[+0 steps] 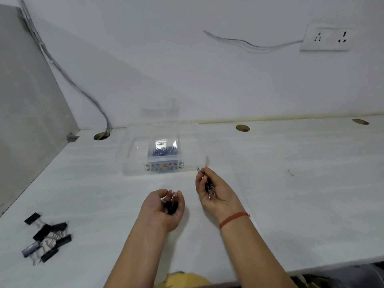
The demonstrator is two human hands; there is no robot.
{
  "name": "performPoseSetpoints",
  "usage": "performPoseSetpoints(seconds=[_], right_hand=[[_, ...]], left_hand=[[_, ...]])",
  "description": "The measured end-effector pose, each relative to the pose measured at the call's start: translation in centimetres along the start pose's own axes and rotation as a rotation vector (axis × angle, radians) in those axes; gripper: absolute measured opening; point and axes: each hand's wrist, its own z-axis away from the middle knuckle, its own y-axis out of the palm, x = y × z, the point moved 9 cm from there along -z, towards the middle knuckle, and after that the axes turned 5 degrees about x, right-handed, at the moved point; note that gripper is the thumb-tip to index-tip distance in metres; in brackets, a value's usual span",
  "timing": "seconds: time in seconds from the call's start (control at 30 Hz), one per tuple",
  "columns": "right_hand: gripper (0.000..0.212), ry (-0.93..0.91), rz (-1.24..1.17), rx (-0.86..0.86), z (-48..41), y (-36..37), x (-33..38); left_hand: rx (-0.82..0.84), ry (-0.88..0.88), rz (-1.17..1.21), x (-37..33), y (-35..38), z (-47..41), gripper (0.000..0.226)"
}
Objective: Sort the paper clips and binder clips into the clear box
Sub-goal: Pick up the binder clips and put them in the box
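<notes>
A clear box stands near the back of the white table, with blue paper clips in its middle compartment. My left hand is cupped palm up in front of the box, holding small black binder clips. My right hand sits just right of the box's front corner, also palm up, with small binder clips in it. A pile of larger black binder clips lies at the table's near left.
The white table has round cable holes along its back edge. Cables run down the wall into the left hole. A grey partition closes the left side. A wall socket is at upper right.
</notes>
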Motion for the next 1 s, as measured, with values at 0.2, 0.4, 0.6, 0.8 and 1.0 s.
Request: performPoseSetpoints(seconds=[0.2, 0.4, 0.6, 0.8, 1.0], right_hand=[[0.012, -0.309, 0.361, -0.038, -3.5, 6.6, 5.5], [0.022, -0.327, 0.558, -0.176, -8.6, 10.0, 8.5], [0.047, -0.237, 1.005, -0.273, -13.1, 9.7, 9.5], [0.012, -0.224, 1.021, -0.305, -12.7, 8.7, 9.7], [0.018, -0.348, 0.728, -0.219, -8.5, 8.5, 9.4]], left_hand=[[-0.008, 0.130, -0.201, -5.2, 7.4, -3.2, 0.025], [0.019, 0.270, -0.503, -9.5, 15.1, -8.7, 0.029], [-0.077, 0.349, -0.931, -11.3, 17.5, -12.7, 0.039], [-0.085, 0.547, -1.008, -12.2, 16.6, -13.4, 0.020], [-0.072, 0.681, -0.820, -11.3, 14.5, -8.0, 0.016]])
